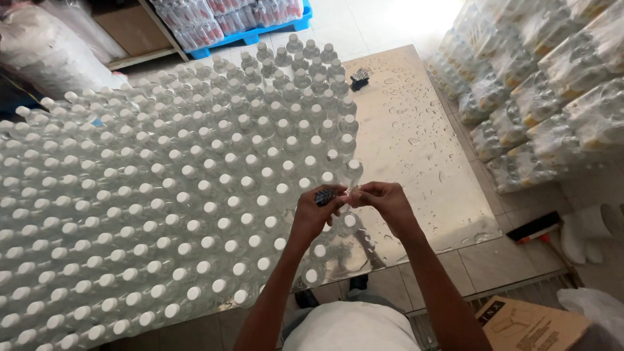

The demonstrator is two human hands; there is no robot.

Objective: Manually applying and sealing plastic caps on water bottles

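Note:
My left hand (314,211) and my right hand (383,197) meet above the near right edge of a big crowd of clear plastic bottles (195,195) with white caps. The left hand pinches a small dark bundle (324,195) between thumb and fingers. The right hand pinches a tiny clear piece (354,190) right beside it, fingertips almost touching the left ones. Both hover just over the nearest capped bottles.
The bottles stand on a wet steel table (416,143); its right part is bare with water drops and another small dark bundle (359,77) lies at the far end. Shrink-wrapped bottle packs (539,97) are stacked at right. A cardboard box (530,325) sits on the floor.

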